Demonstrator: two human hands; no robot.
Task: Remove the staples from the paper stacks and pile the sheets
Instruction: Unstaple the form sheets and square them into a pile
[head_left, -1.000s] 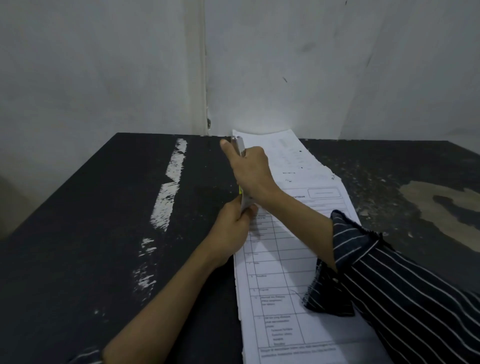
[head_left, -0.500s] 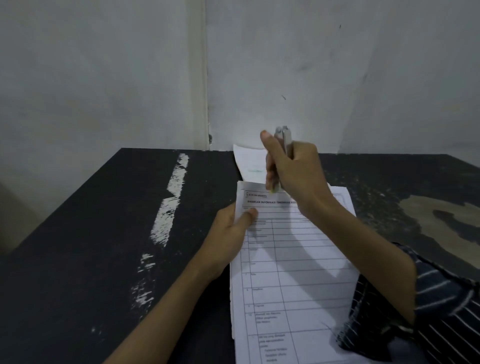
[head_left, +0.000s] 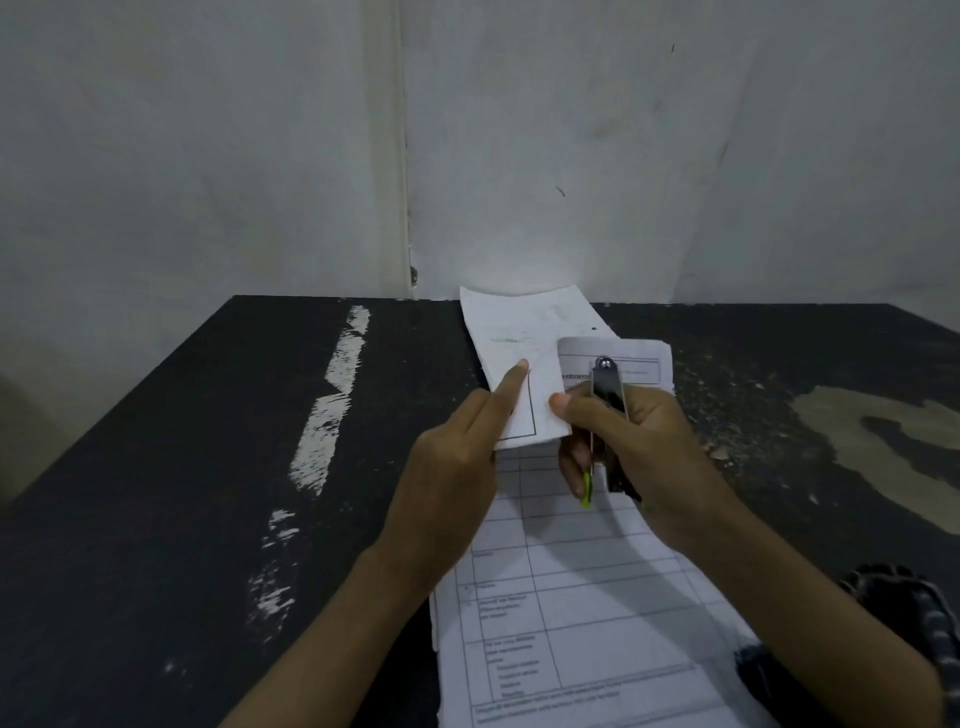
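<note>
Two hands (head_left: 457, 467) (head_left: 649, 457), one staple remover (head_left: 608, 389), two paper stacks (head_left: 571, 597) (head_left: 519, 322).

Our left forearm (head_left: 332, 639) comes up bare from the near edge of the table (head_left: 208, 467), angling rightward. Our left hand (head_left: 457, 467) lies with its index and middle fingers (head_left: 511, 387) straight, pointing toward the far edge and pressing against the folded-back top sheet (head_left: 535, 415). Our right forearm (head_left: 769, 587) reaches in from the near right corner, bare up to a dark sleeve (head_left: 924, 623) bunched at the elbow. Our right hand (head_left: 644, 457) is curled round the staple remover (head_left: 608, 389), whose metal tip sticks out past the knuckles, and its thumb (head_left: 566, 405) rests on that same sheet. The two hands sit near each other, apart.
</note>
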